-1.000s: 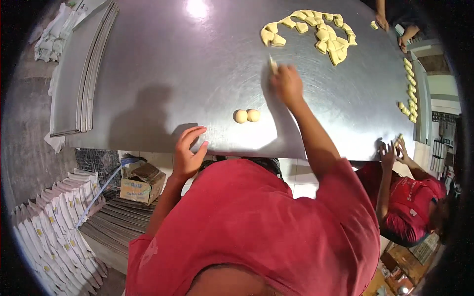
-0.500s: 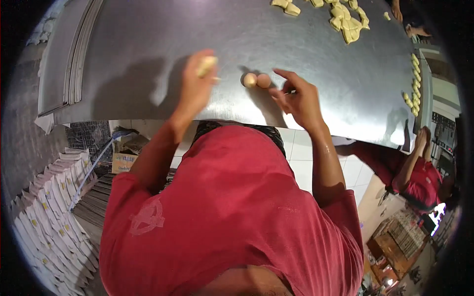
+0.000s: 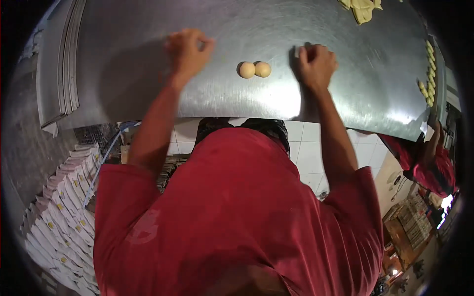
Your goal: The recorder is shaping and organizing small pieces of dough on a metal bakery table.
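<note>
Two smooth, round, tan balls that look like dough, a left ball [image 3: 247, 70] and a right ball [image 3: 262, 69], sit touching on the metal table [image 3: 237, 101] in front of me. To their left, my left hand [image 3: 190, 53] is cupped low over the metal, fingers curled and thumb bent toward them. On the other side my right hand [image 3: 318, 65] is curled likewise, knuckles up. Whatever lies under either palm is hidden.
Cut pieces of yellow dough [image 3: 363, 11] lie at the far right of the table. A row of small dough pieces [image 3: 431, 74] runs along its right edge. Stacked metal trays [image 3: 66, 64] stand at the left end. A person in red [image 3: 434, 170] is at right.
My left hand has moved left and farther in, and the yellow dough piece once visible in it is out of sight. My right hand has left the balls, moving right and away, its fingers curling.
</note>
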